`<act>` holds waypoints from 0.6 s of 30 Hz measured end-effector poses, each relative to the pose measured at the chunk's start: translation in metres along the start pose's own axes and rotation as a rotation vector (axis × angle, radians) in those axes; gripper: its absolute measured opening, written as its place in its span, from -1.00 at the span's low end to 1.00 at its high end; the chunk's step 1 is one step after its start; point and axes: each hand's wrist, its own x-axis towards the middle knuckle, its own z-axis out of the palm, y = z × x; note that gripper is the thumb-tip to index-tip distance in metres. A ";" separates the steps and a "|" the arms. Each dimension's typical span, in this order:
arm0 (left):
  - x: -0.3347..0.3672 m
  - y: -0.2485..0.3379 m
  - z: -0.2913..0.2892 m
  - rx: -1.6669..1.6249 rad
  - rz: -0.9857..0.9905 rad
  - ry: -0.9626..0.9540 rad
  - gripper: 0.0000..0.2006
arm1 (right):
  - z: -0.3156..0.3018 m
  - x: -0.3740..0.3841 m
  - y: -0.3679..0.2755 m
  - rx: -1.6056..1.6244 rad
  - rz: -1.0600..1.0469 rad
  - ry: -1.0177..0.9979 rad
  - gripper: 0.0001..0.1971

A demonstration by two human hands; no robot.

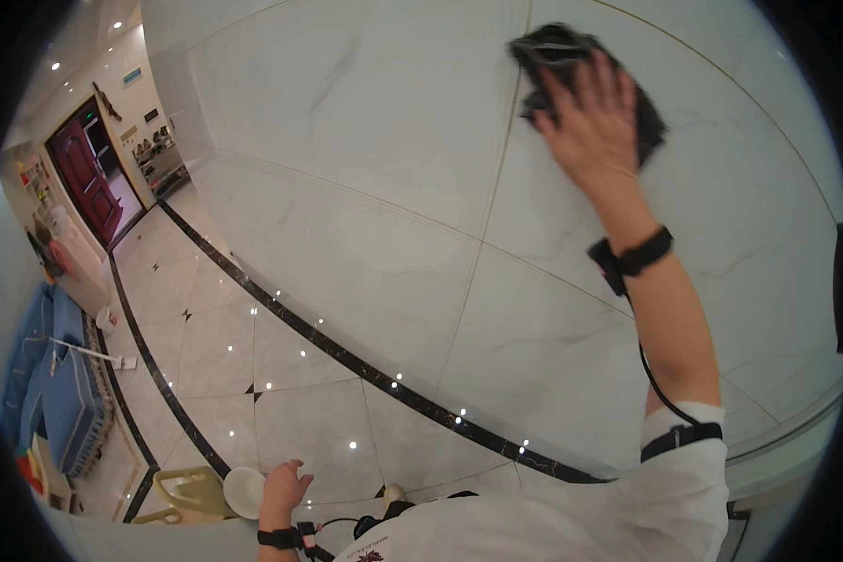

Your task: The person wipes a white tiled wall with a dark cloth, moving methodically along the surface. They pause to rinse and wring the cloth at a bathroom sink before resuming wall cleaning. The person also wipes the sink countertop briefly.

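Note:
My right hand [590,131] is raised high against the white marble-look tiled wall [375,122]. Its fingers are spread over a crumpled dark grey cloth [648,122], holding it pressed to the tile. Slight blur softens the hand and the cloth. Low down, my left hand [287,487] hangs with its fingers loosely bent and apart, and I see nothing in it. Beside it is a round white bowl-like object [244,493]; whether they touch I cannot tell.
A yellowish-green plastic container or chair [192,492] stands by the white object. Black-bordered floor tiles [309,421] run along the wall's foot. To the left are a blue sofa [66,403], a white-headed mop [125,362], a small white bin [106,319] and an open dark red door [86,178].

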 end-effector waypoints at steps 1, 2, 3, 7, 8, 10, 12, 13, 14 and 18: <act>-0.003 -0.008 0.002 -0.007 -0.003 0.003 -0.60 | 0.014 0.006 -0.022 0.057 -0.042 -0.023 -0.49; -0.006 -0.018 0.006 -0.008 0.003 -0.012 -0.60 | 0.024 0.009 -0.043 0.076 -0.083 -0.053 -0.52; -0.012 -0.032 0.010 -0.006 0.001 -0.022 -0.59 | 0.040 0.010 -0.066 0.118 -0.120 -0.099 -0.54; -0.043 -0.086 0.016 -0.015 -0.113 -0.031 -0.58 | 0.087 -0.031 -0.154 0.310 -0.348 -0.289 -0.55; -0.051 -0.080 0.002 -0.053 -0.218 -0.081 -0.59 | 0.095 -0.056 -0.171 0.294 -0.435 -0.372 -0.55; -0.072 -0.115 0.015 -0.018 -0.298 -0.065 -0.59 | 0.095 -0.105 -0.206 0.307 -0.601 -0.497 -0.53; -0.090 -0.138 0.022 -0.016 -0.347 -0.064 -0.58 | 0.086 -0.164 -0.212 0.418 -0.684 -0.591 -0.52; -0.097 -0.149 0.027 -0.007 -0.341 -0.058 -0.58 | 0.080 -0.194 -0.202 0.484 -0.683 -0.617 -0.53; -0.103 -0.161 0.035 0.000 -0.347 -0.048 -0.57 | 0.068 -0.216 -0.191 0.542 -0.668 -0.670 -0.57; -0.105 -0.168 0.040 0.031 -0.370 -0.116 -0.57 | 0.026 -0.256 -0.120 0.559 -0.552 -0.789 -0.65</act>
